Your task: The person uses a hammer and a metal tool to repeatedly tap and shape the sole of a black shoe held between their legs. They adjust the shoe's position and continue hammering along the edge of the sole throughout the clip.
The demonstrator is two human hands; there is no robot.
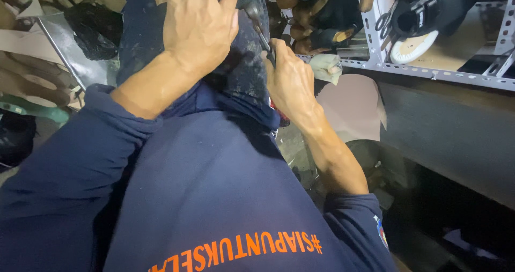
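Note:
My left hand [199, 22] lies flat, fingers spread, on a dark blue stained cloth-covered piece [244, 71] resting on my lap. Beside it, my right hand [289, 79] grips a thin dark metal tool [262, 33] whose tip points up against the right edge of that dark piece. My navy sweatshirt [214, 197] with orange lettering fills the lower part of the head view. What lies under the left palm is hidden.
A white perforated metal shelf [429, 71] stands at the upper right, holding a round white disc [413, 46] and dark items. Brown wooden forms [316, 14] pile behind my hands. Pale sheet material [351, 105] lies below the shelf. Cardboard scraps [32, 57] sit at left.

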